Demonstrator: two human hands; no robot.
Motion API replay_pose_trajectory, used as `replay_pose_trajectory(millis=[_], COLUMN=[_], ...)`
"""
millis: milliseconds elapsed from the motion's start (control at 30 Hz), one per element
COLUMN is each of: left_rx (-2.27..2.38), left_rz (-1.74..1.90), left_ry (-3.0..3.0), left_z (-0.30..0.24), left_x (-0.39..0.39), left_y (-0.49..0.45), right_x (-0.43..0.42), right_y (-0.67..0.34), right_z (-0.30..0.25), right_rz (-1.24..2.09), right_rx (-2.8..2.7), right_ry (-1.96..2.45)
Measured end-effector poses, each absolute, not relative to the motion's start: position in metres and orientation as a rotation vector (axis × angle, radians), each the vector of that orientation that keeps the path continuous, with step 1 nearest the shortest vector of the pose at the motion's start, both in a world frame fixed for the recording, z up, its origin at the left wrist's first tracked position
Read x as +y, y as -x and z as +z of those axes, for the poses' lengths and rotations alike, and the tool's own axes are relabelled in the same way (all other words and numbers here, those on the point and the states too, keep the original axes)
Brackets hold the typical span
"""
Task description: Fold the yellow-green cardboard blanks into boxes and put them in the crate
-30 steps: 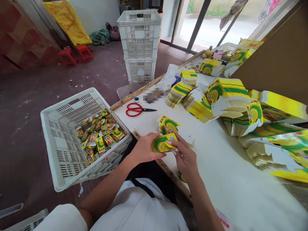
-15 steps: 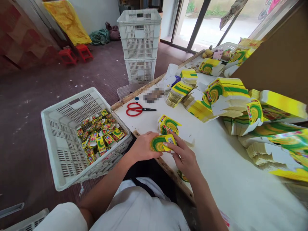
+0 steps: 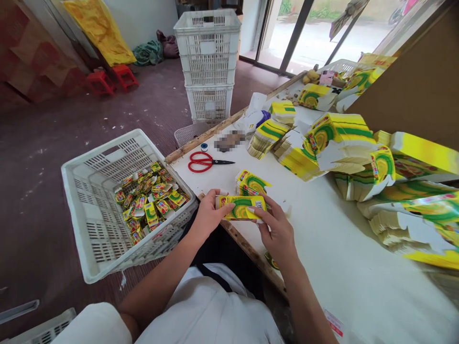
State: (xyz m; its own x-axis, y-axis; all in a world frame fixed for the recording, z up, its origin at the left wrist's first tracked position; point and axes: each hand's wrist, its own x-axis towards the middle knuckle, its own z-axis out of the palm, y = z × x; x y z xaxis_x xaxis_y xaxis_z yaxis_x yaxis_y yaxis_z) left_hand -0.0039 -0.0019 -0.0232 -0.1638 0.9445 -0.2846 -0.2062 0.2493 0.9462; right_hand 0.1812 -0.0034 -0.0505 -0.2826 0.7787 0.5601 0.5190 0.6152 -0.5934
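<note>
A small yellow-and-green printed carton (image 3: 241, 207) is held between both hands just above the near edge of the white table (image 3: 333, 258). My left hand (image 3: 208, 215) grips its left end with thumb on top. My right hand (image 3: 276, 231) pinches its right end with fingers on the upper face. Right behind the carton lies a short stack of flat carton blanks (image 3: 251, 184). To my left stands a white slotted crate (image 3: 89, 191) holding several folded little cartons (image 3: 148, 200).
Red-handled scissors (image 3: 204, 162) lie on the table's left part, near a small blue roll (image 3: 203, 147). Big heaps of flat blanks (image 3: 344, 143) fill the table's right and far side. Stacked white crates (image 3: 208, 62) and red stools (image 3: 113, 80) stand on the floor.
The carton was turned and stretched out flatter and wider between my hands, and both hands rose slightly toward the stack of blanks.
</note>
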Motion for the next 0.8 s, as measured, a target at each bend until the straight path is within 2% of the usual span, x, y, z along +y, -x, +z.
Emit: replay_pose_trajectory(millis=[200,500,800], left_rx=[1.29,1.289,1.31], left_rz=[1.293,1.331,1.333], left_ry=[-0.674,-0.704,-0.713], left_z=[-0.02,-0.011,-0.017], left_x=[-0.001,0.002,-0.001], left_y=[0.004,0.004,0.004], right_x=[-0.005,-0.006,-0.007], right_y=[-0.181,-0.179,-0.18], right_z=[-0.048,-0.051,-0.051], right_rz=[0.479,0.359,0.473], right_rx=[-1.995,-1.974,-1.993], right_ry=[0.988,1.104,1.103])
